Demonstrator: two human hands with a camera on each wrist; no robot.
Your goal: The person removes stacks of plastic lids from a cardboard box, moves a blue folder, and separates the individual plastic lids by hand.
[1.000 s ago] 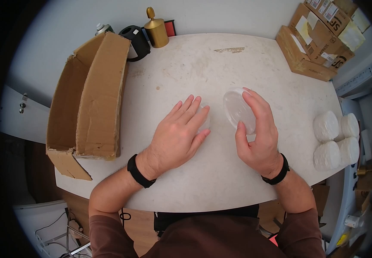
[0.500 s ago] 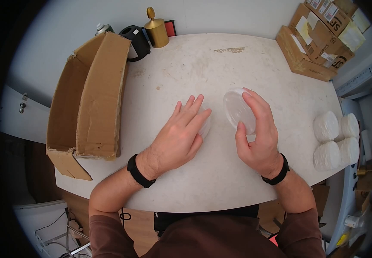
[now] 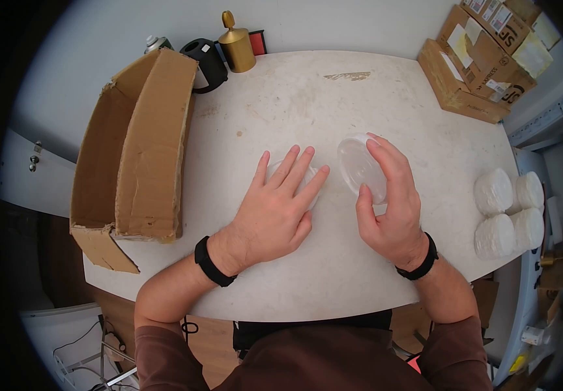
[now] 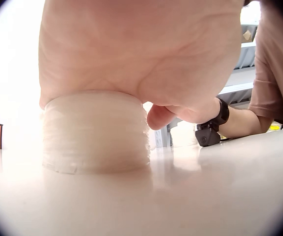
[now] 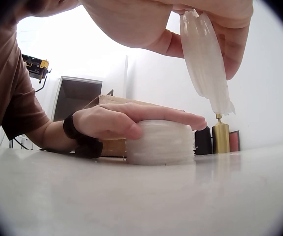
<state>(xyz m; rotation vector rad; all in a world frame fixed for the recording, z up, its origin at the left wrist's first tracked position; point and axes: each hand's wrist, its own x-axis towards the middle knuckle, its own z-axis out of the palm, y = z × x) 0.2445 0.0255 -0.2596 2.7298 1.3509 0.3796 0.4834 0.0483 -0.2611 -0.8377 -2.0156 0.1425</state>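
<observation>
My left hand point(image 3: 272, 215) lies palm down with straight, spread fingers on top of a squat round stack of translucent white plastic lids point(image 4: 97, 132). That stack stands upright on the table, its ridged side showing in both wrist views, its top mostly hidden under the palm in the head view. To the right, my right hand point(image 3: 395, 202) pinches a thinner bunch of the same round lids point(image 3: 358, 166) by the edge, thumb on the near side and fingers on the far side. In the right wrist view this bunch point(image 5: 205, 59) is tilted nearly on edge, above the tabletop.
Several white wrapped round stacks point(image 3: 493, 236) stand at the table's right edge. A long open cardboard box point(image 3: 151, 156) occupies the left side. At the back are a black holder point(image 3: 206, 68), a gold canister point(image 3: 237, 52) and, far right, stacked cardboard boxes point(image 3: 470, 98).
My left hand's fingers have spread apart and the hand has shifted slightly right over the stack, showing more of it between the fingers. My right hand and its lids have stayed in place.
</observation>
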